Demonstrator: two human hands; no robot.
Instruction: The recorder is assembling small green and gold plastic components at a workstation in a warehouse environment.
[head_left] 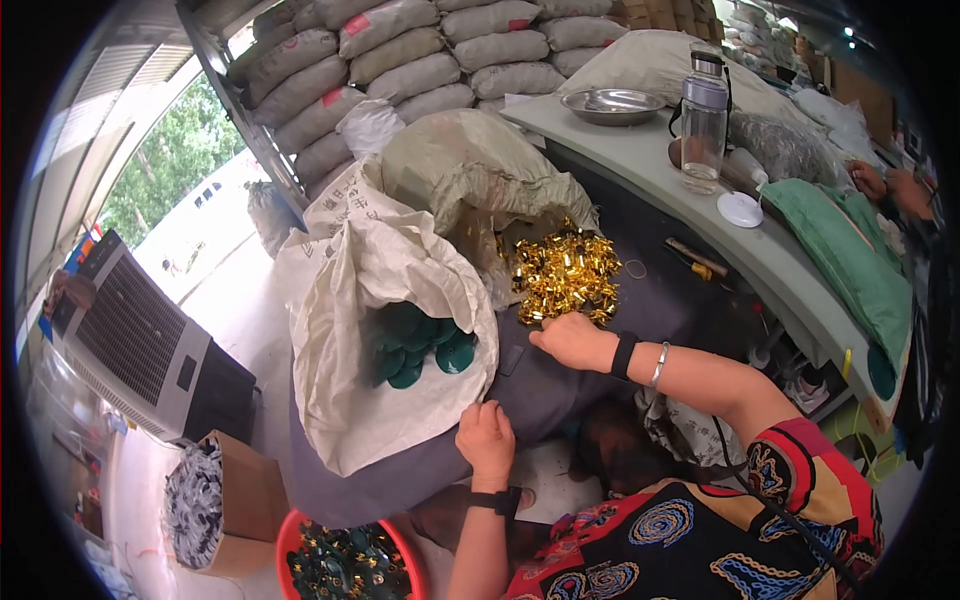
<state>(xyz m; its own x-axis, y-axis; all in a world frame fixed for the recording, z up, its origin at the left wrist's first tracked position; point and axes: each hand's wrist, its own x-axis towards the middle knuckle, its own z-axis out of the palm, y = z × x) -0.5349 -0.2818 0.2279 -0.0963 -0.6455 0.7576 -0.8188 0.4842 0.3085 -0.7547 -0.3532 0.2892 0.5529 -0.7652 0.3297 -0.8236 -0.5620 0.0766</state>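
My right hand [575, 342] is at the near edge of a heap of small shiny gold pieces [567, 272], its fingers curled together. Whatever it may pinch is hidden. Below the mouth of a white woven sack [400, 440] my left hand [487, 442] is closed, with its fingertips close to the sack's edge; I cannot see what is in it. Dark green round discs [405, 345] lie inside the open sack. The gold heap spills from the mouth of a second, beige sack [470, 165] onto a dark cloth-covered surface [545, 385].
A red tub [290, 560] of mixed pieces and a cardboard box [245, 505] stand at lower left, near an air cooler [130, 330]. On the grey table [640, 150] are a metal bowl [612, 106], a bottle [704, 130] and a green sack [840, 250]. Another person's hands [890, 185] are at far right.
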